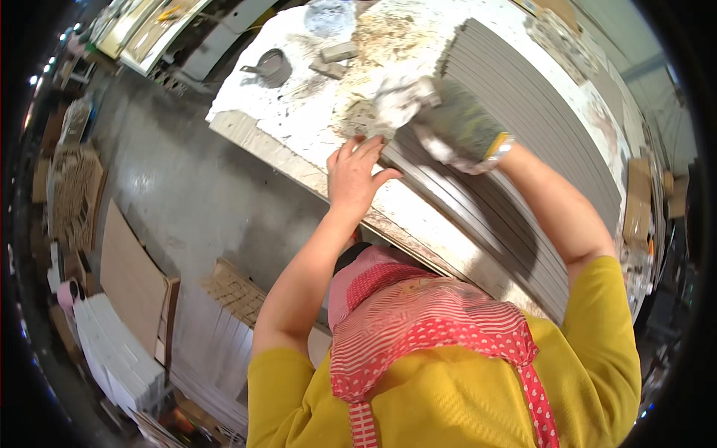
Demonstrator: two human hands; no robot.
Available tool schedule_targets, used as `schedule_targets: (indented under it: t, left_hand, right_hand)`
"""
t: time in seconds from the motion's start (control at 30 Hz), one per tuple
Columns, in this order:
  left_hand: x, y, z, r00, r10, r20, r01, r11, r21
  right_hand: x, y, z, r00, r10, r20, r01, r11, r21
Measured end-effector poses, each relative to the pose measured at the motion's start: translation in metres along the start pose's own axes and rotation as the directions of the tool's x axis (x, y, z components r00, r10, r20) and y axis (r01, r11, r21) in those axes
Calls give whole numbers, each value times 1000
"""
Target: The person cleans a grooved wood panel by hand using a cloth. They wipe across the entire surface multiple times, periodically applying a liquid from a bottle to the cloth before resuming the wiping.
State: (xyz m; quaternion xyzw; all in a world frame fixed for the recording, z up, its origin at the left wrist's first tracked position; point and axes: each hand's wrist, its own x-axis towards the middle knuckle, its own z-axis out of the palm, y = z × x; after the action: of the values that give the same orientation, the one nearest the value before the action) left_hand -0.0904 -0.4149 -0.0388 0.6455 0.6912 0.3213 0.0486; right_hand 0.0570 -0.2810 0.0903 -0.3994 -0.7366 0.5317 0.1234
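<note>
Right hand, gloved, clamps a soft-looking rag above grey strips, likely stiff and light, best held at the end, where the left hand rests, fingers apart.

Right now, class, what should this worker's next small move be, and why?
Probably draw the whitish cloth along the nearest grey strip, with the left hand at its end. The gloved right hand has the cloth bunched close to that end, and the left hand's fingers are spread there, seemingly steadying the strip.
</note>
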Motion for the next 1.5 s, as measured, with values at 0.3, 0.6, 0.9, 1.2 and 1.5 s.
schedule_targets:
  t: [0.3, 0.6, 0.9, 1.2, 1.5]
  left_hand:
    - [0, 21, -41, 988, -37, 149, 73, 968, -240]
    - [26, -2, -46, 778, -243, 580, 610, 515, -602]
    - [72, 3, -45, 794, 502, 344, -419, 861, -290]
    - [87, 10, -34, 632, 573, 522, -544, 808, -229]
    - [88, 12, -32, 626, 582, 519, -536, 805, -256]
  right_hand:
    - [-152, 49, -71, 985, -107, -136, 93, 990, -101]
    - [-210, 85, -50, 874, -117, -471, -154, 854, -498]
    - [-181, 60, -21, 823, 200, -531, -439, 818, -372]
    - [-215, 120, 1, 511, 424, -748, 188, 794, 578]
    - [-107, 63, 61, 735, -350, -581, -207, 700, -684]
